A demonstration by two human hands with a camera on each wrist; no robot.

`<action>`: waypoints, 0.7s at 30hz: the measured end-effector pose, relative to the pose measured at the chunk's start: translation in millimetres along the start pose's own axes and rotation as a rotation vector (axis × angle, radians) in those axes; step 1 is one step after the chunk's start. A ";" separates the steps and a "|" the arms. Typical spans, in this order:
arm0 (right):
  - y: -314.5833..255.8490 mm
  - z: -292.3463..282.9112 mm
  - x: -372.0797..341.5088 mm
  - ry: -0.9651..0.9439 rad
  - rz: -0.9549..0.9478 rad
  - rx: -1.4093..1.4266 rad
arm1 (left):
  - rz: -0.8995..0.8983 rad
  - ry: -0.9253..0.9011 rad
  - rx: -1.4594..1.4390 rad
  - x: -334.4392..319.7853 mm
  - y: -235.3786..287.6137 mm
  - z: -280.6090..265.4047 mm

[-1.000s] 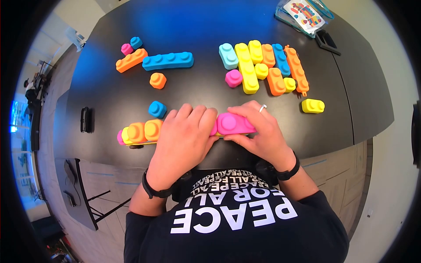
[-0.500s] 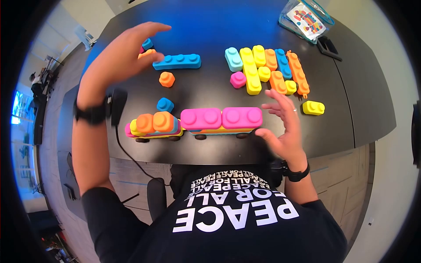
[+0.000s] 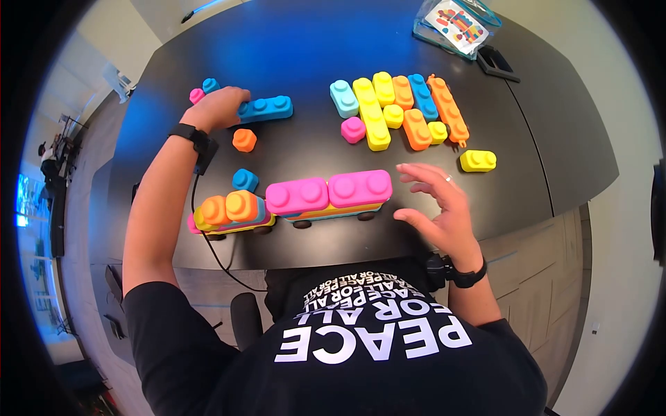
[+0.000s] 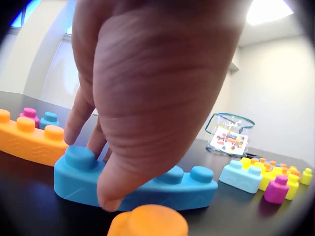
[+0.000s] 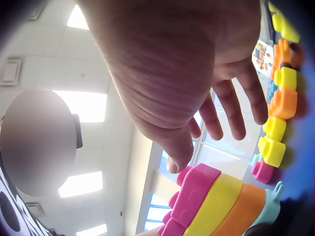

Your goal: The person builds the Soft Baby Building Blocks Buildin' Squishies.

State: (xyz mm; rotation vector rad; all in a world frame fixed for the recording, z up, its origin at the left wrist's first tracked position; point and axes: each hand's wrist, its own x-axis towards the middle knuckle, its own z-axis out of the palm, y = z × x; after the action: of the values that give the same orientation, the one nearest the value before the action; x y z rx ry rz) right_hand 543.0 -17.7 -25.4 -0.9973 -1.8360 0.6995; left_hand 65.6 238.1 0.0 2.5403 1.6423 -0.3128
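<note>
At the far left of the table my left hand straddles the left end of a long blue block. In the left wrist view, its thumb lies on the near side of that block and the fingers reach down behind. A wheeled toy car stacked with two pink blocks stands at the front. Just right of it hovers my right hand, fingers spread and holding nothing. Left of the car is a second wheeled piece topped with orange blocks.
An orange long block lies beside the blue one, with small pink and blue blocks behind. Loose orange and blue blocks sit nearer. Several colourful blocks are grouped right, below a clear bag. A cable hangs from the left wrist.
Both hands have let go of the pink-topped car. The left has swung away to the far left and come down on the long blue block; the right has drawn off to the right.
</note>
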 end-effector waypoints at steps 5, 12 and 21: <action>9.2 19.7 11.1 -0.065 0.132 0.191 | 0.118 0.201 -0.075 -37.3 -3.3 -50.0; 28.7 27.8 13.8 -0.122 0.114 0.237 | 0.228 0.558 -0.305 -160.5 81.1 -100.7; 24.3 29.6 12.1 -0.098 0.105 0.248 | 0.248 0.519 -0.524 -215.2 171.8 -48.8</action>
State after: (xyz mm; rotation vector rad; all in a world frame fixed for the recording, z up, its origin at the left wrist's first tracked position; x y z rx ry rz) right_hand 521.5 3.5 -51.9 -0.9136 -1.7377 1.0290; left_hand 142.3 -14.9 91.4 2.4633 1.2660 0.7526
